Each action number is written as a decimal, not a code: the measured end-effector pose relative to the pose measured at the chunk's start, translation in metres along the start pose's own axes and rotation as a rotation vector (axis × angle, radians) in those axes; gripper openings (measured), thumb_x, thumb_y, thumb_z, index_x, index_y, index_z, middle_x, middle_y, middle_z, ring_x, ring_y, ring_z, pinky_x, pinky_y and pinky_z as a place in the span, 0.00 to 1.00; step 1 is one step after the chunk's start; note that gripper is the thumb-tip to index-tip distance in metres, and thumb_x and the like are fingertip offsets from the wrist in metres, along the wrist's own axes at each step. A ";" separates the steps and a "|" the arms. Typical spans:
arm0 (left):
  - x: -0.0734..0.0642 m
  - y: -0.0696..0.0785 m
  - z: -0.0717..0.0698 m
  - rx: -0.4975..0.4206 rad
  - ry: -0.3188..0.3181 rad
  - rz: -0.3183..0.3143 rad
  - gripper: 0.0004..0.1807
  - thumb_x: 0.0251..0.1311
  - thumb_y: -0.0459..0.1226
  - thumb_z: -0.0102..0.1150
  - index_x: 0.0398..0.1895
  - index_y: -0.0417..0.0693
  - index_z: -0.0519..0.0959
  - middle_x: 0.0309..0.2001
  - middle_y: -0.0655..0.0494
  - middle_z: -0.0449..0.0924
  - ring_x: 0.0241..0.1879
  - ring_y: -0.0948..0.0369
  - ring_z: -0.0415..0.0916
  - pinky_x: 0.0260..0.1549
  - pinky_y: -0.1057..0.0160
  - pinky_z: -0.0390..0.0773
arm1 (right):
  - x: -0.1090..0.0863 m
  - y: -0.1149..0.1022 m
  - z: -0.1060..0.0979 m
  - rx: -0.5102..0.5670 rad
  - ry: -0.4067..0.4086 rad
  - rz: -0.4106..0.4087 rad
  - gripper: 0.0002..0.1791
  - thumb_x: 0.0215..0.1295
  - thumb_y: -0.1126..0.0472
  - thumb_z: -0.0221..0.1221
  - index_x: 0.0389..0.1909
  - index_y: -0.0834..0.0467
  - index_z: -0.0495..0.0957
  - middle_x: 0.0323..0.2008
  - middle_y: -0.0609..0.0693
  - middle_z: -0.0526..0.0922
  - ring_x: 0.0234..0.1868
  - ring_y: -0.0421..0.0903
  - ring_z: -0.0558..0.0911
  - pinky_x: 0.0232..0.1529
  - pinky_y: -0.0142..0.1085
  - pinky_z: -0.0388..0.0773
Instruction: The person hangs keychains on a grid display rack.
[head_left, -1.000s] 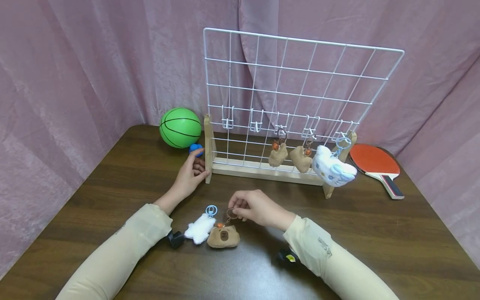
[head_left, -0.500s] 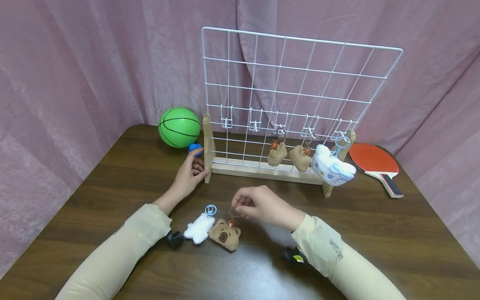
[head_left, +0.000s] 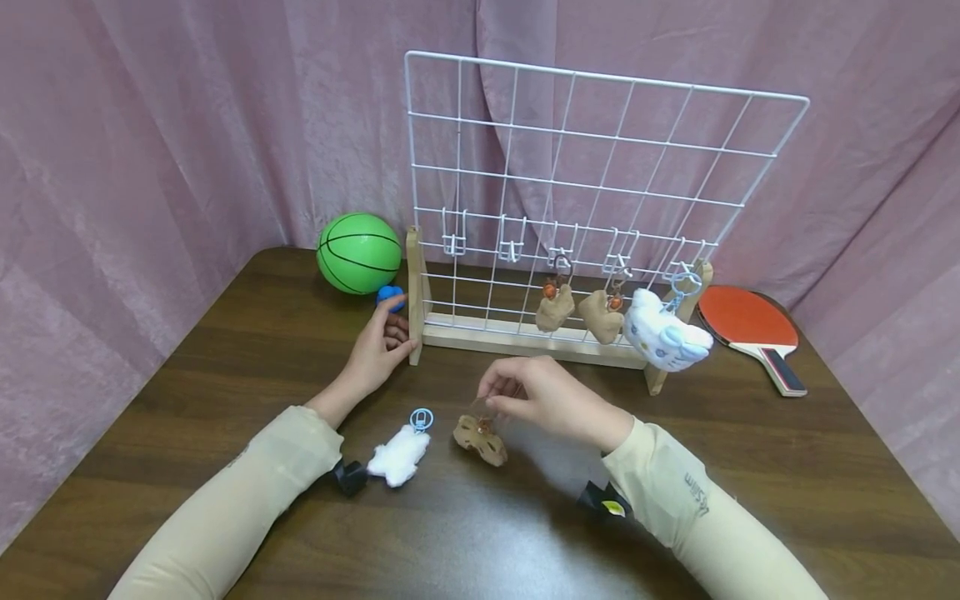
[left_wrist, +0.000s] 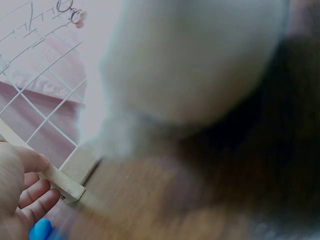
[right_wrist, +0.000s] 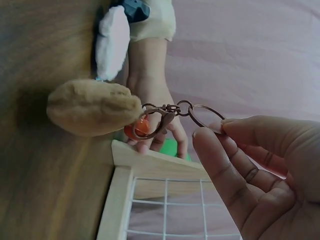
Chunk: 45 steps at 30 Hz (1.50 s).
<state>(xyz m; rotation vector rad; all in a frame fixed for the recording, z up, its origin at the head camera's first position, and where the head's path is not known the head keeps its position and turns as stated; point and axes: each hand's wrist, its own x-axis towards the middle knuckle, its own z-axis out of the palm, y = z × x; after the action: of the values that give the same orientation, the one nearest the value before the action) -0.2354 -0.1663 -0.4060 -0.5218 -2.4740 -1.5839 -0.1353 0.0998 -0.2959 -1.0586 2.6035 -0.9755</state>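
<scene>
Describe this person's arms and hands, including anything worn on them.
The left hand and right hand are ungloved. A long cream left sleeve and matching right sleeve cover the arms; the right one bears dark lettering near its cuff. A black device sits at the left wrist; another at the right carries a yellow-green mark.

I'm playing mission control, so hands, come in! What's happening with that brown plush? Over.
Right hand pinches brown plush keychain's ring. Left hand touches wooden upright. White plush lies apart, seemingly not in the way.
</scene>
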 end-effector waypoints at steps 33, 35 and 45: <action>0.000 0.001 0.002 0.029 -0.004 -0.006 0.39 0.59 0.25 0.59 0.72 0.43 0.54 0.47 0.36 0.72 0.42 0.48 0.75 0.36 0.74 0.75 | 0.021 -0.006 -0.077 -0.187 0.121 0.061 0.04 0.65 0.64 0.59 0.39 0.58 0.79 0.31 0.49 0.85 0.29 0.39 0.82 0.37 0.34 0.80; 0.001 0.000 0.002 0.026 -0.003 -0.014 0.39 0.59 0.24 0.59 0.72 0.42 0.53 0.47 0.35 0.71 0.42 0.47 0.74 0.36 0.74 0.75 | 0.023 -0.008 -0.082 -0.191 0.131 0.073 0.04 0.65 0.64 0.59 0.39 0.57 0.79 0.30 0.48 0.85 0.29 0.41 0.82 0.36 0.35 0.80; -0.001 0.001 0.001 0.004 -0.009 -0.025 0.39 0.59 0.26 0.60 0.72 0.45 0.54 0.47 0.37 0.72 0.42 0.48 0.75 0.36 0.74 0.75 | 0.031 -0.012 -0.097 -0.222 0.203 0.089 0.04 0.65 0.65 0.59 0.39 0.59 0.79 0.35 0.53 0.86 0.35 0.44 0.83 0.43 0.38 0.80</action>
<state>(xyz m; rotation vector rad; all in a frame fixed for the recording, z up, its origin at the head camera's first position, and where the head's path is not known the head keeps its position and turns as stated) -0.2340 -0.1653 -0.4061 -0.5010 -2.4992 -1.5888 -0.1878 0.1216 -0.2107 -0.9222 2.9534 -0.8291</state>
